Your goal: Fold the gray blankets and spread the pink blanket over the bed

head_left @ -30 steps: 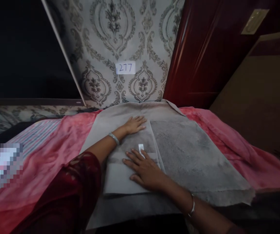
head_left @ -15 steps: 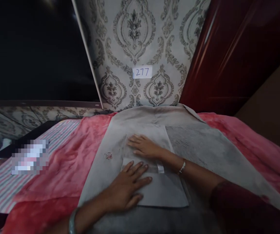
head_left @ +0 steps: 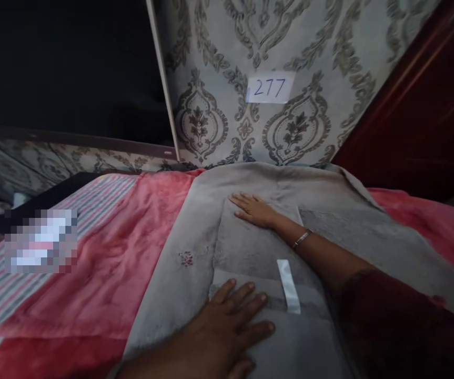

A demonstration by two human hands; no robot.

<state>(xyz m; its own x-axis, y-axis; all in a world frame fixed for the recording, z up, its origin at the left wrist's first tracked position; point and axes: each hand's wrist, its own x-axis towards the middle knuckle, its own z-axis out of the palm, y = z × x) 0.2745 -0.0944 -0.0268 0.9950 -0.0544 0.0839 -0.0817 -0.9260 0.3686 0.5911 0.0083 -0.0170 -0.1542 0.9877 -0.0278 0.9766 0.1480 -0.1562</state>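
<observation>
Matt grey cloth point(head_left: 246, 247) lies under the left hand point(head_left: 230, 331) and right hand point(head_left: 256, 210), with a short, soft-looking nap. Just right of the left hand is a smooth white strip point(head_left: 289, 287) with a satiny sheen. Left of the hands, pink cloth point(head_left: 132, 242) looks plush — velvety, even. The bangle point(head_left: 302, 239) behind the right hand is shiny metal. Beyond both hands: a paper label point(head_left: 270, 87), matt — and, rightward, a glossy dark red panel point(head_left: 416, 126).

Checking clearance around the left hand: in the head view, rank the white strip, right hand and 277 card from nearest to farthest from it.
From the left hand:
1. White strip, to its right on the grey cloth.
2. Right hand, farther up the grey cloth.
3. 277 card, on the patterned wall beyond.
</observation>
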